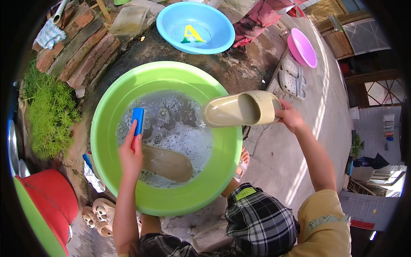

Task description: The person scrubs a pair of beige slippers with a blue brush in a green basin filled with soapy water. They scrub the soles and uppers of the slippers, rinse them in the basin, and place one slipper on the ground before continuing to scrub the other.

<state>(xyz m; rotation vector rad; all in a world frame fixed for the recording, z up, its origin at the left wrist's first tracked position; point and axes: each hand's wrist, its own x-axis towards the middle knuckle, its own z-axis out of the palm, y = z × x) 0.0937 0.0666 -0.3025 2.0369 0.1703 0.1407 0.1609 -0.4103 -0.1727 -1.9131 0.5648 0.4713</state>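
Note:
My right hand (290, 115) grips a beige slide sandal (237, 112) by its strap end. The sandal is held level over the right rim of a large green basin (105, 141), its insole facing up. Over the basin's left side, my left hand (130, 152) is closed around what looks like a scrub brush (137, 118), blue above and red below; no bristles show. A second beige sandal (169, 163) lies sole up in the sudsy water (197, 141), its left end hidden behind my left hand. Something dark sits in the water at the basin's far side.
Beyond the green basin stands a light blue basin (167, 25). A pink basin (302, 48) and pale clogs (290, 81) are off to the right. At left are stacked bricks (79, 47), a green plant (49, 115), a red bucket (51, 199) and beige slippers (104, 212).

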